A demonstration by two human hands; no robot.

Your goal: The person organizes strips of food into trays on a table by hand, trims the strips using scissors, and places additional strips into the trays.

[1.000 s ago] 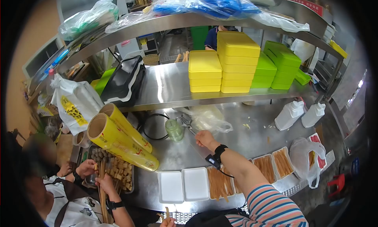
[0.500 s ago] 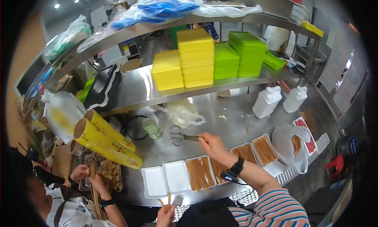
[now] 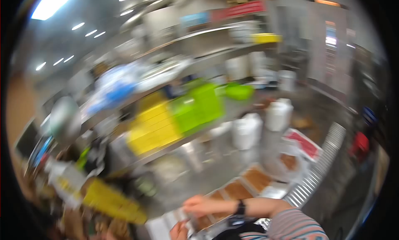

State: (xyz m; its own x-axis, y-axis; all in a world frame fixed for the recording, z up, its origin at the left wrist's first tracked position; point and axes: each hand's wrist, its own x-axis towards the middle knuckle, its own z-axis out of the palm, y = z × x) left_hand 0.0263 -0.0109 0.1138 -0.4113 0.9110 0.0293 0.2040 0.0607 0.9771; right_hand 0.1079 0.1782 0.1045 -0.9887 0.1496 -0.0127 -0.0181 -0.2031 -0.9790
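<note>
Motion blur smears the whole head view. My right hand (image 3: 200, 205), with a dark band at its wrist, is above the row of white trays near the table's front edge. Its fingers look curled, but whether they hold something cannot be made out. Close by, lower and to the left, is my left hand (image 3: 179, 230), partly cut off by the bottom edge and also smeared. Flat brown strips (image 3: 238, 190) fill several trays to the right of and beneath my right hand. A white tray (image 3: 158, 226) lies left of my left hand. No scissors can be made out.
Beyond the trays stand two white jugs (image 3: 247, 132). A plastic bag (image 3: 286, 162) and a red-and-white pack (image 3: 304, 144) are at the right. Yellow boxes (image 3: 151, 127) and green boxes (image 3: 198, 107) sit on the shelf. Yellow film rolls (image 3: 114, 201) lie at the left.
The view has swung right and up, blurring the picture. My right hand has left the scissors it was touching and come close to my left hand, which held pale strips.
</note>
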